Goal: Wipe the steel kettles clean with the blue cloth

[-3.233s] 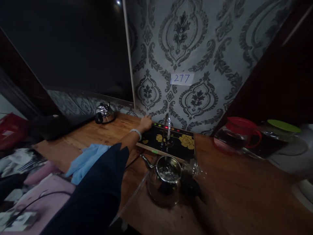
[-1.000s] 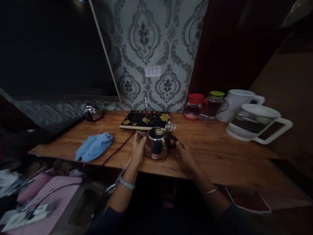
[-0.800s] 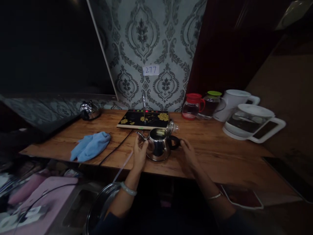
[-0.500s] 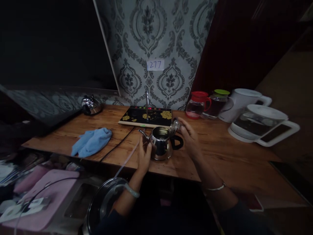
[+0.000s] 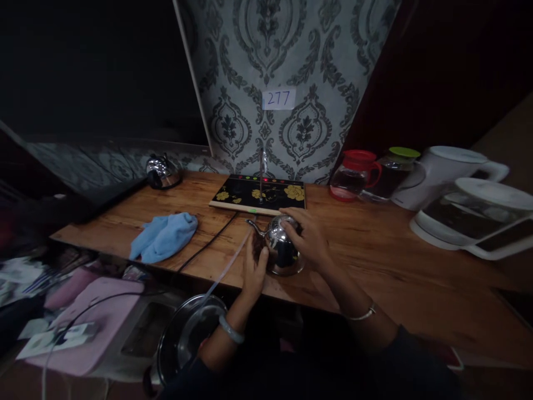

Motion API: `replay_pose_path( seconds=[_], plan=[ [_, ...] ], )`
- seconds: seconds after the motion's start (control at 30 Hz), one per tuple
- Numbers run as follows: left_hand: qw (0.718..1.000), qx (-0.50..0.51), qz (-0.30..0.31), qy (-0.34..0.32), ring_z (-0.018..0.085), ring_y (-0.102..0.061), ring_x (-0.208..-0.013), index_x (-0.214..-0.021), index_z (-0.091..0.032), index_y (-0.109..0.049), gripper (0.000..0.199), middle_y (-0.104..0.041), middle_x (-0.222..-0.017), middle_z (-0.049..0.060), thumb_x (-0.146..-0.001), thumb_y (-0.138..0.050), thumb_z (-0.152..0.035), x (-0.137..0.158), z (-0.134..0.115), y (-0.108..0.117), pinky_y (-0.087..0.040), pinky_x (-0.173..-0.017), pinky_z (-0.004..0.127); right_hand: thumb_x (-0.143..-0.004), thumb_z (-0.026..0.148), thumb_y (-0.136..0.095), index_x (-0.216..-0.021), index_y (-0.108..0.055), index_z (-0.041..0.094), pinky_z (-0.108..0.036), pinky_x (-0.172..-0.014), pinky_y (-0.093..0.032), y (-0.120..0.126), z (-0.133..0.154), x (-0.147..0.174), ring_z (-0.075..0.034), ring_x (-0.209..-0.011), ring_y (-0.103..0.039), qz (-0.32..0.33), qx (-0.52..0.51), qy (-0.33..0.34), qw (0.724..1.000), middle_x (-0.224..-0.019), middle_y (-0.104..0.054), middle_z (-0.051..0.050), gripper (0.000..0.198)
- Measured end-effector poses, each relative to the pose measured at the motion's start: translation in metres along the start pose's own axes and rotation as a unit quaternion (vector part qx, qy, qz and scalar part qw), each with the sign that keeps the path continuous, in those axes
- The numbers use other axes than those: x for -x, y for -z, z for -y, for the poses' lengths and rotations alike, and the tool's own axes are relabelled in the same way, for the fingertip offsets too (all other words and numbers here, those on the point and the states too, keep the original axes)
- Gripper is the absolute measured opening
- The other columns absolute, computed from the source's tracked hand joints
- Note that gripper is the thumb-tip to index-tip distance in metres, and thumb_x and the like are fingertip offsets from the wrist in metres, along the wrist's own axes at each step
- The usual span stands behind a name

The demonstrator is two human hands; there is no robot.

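Observation:
A shiny metal kettle (image 5: 286, 259) stands upright near the table's front edge, its thin curved spout pointing left. My left hand (image 5: 254, 269) is curved against the spout side of its body, thumb in front. Over the kettle's mouth sits its domed lid (image 5: 278, 224). My right hand (image 5: 311, 240) is on the lid from the right, fingers bent over it. The kettle's black handle is hidden behind that hand. Just behind the kettle lies a black tea stove (image 5: 241, 191) with gold flowers, a red light and an upright metal spout.
A blue cloth (image 5: 166, 238) lies to the left, with a second metal kettle (image 5: 164, 171) behind it. On the right stand a red-lidded jug (image 5: 352, 175), a green-lidded jug (image 5: 387, 180) and two white-topped pitchers. Below the front edge, a clear tube (image 5: 228, 266) runs into a metal pot (image 5: 164, 333).
The lid, held up beside the kettle's open mouth before, now covers it. My right hand has moved left and over the top with it. My left hand stays at the kettle's side.

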State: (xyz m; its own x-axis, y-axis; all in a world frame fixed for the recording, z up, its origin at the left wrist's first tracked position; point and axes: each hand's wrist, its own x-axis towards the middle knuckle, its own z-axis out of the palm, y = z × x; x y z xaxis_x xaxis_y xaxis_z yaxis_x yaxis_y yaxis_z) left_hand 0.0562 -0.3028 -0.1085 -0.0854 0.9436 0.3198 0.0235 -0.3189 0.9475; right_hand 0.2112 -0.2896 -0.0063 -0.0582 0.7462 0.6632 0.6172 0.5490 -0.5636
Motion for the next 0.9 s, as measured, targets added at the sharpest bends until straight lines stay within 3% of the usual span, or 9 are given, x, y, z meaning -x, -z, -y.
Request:
replay_pose_path(
  seconds=[0.2,0.33,0.4,0.47,0.6,0.7,0.8,0.9],
  plan=[
    [1.000,0.025,-0.013,-0.010,0.024,-0.055,-0.124,-0.144,-0.022,-0.036,0.061,-0.053,-0.139,0.014,-0.090,-0.053,-0.044,0.010,-0.007,0.001,-0.044,-0.105,0.041,-0.093,0.033,-0.050,-0.118,-0.065,0.025,-0.043,-0.090,-0.049,0.000,-0.002,0.007,-0.025,-0.102,-0.064,0.001,0.029,0.001,1.000,-0.111,-0.070,-0.008,0.031],
    [0.990,-0.093,-0.065,-0.084,0.024,-0.055,-0.122,-0.138,-0.020,-0.044,0.052,-0.055,-0.135,0.014,-0.089,-0.052,-0.036,-0.003,-0.023,0.030,-0.046,-0.102,0.042,-0.093,0.037,-0.050,-0.120,-0.064,0.027,-0.045,-0.090,-0.049,-0.004,-0.010,0.012,-0.026,-0.102,-0.064,-0.012,0.034,0.003,0.999,-0.113,-0.069,-0.008,0.032],
    [0.961,-0.227,-0.097,-0.126,0.025,-0.050,-0.126,-0.133,-0.019,-0.050,0.047,-0.055,-0.134,0.013,-0.088,-0.052,-0.031,-0.023,-0.032,0.061,-0.040,-0.108,0.046,-0.093,0.040,-0.050,-0.120,-0.064,0.026,-0.046,-0.092,-0.049,-0.005,-0.013,0.013,-0.026,-0.104,-0.063,-0.019,0.036,0.003,0.999,-0.113,-0.069,-0.008,0.034],
    [0.913,-0.362,-0.125,-0.142,0.028,-0.046,-0.129,-0.131,-0.017,-0.051,0.049,-0.053,-0.135,0.015,-0.084,-0.055,-0.029,-0.048,-0.041,0.099,-0.035,-0.110,0.050,-0.092,0.043,-0.049,-0.125,-0.061,0.027,-0.047,-0.093,-0.049,-0.004,-0.014,0.013,-0.026,-0.104,-0.064,-0.003,0.031,0.001,1.000,-0.114,-0.069,-0.009,0.038],
    [0.805,-0.573,-0.151,-0.035,0.036,-0.032,-0.138,-0.137,-0.015,-0.046,0.067,-0.041,-0.146,0.018,-0.075,-0.065,-0.034,-0.089,-0.050,0.168,-0.023,-0.114,0.055,-0.092,0.047,-0.048,-0.145,-0.036,0.026,-0.052,-0.103,-0.043,0.009,-0.021,0.026,-0.030,-0.123,-0.053,-0.014,0.004,-0.039,0.999,-0.136,-0.055,-0.011,0.059],
    [0.761,-0.633,-0.131,0.053,0.043,-0.023,-0.141,-0.133,-0.017,-0.050,0.071,-0.039,-0.147,0.019,-0.072,-0.070,-0.045,-0.103,-0.043,0.200,-0.020,-0.111,0.063,-0.092,0.050,-0.047,-0.146,-0.035,0.026,-0.056,-0.106,-0.038,0.018,-0.030,0.046,-0.032,-0.130,-0.047,-0.051,-0.013,-0.101,0.994,-0.143,-0.049,-0.012,0.060],
    [0.774,-0.620,-0.077,0.100,0.044,-0.037,-0.131,-0.120,-0.014,-0.059,0.054,-0.051,-0.136,0.019,-0.074,-0.069,-0.042,-0.109,-0.031,0.218,-0.033,-0.102,0.061,-0.092,0.051,-0.046,-0.142,-0.042,0.025,-0.057,-0.103,-0.042,0.020,-0.037,0.065,-0.032,-0.125,-0.051,-0.048,-0.039,-0.166,0.984,-0.139,-0.053,-0.012,0.056],
    [0.824,-0.558,-0.091,0.035,0.035,-0.055,-0.108,-0.088,-0.009,-0.065,0.024,-0.067,-0.094,0.012,-0.073,-0.068,-0.028,-0.113,-0.026,0.223,-0.043,-0.095,0.052,-0.092,0.049,-0.046,-0.136,-0.049,0.028,-0.058,-0.102,-0.042,0.015,-0.039,0.074,-0.031,-0.122,-0.054,-0.039,-0.068,-0.158,0.984,-0.134,-0.057,-0.010,0.049]
  ],
)
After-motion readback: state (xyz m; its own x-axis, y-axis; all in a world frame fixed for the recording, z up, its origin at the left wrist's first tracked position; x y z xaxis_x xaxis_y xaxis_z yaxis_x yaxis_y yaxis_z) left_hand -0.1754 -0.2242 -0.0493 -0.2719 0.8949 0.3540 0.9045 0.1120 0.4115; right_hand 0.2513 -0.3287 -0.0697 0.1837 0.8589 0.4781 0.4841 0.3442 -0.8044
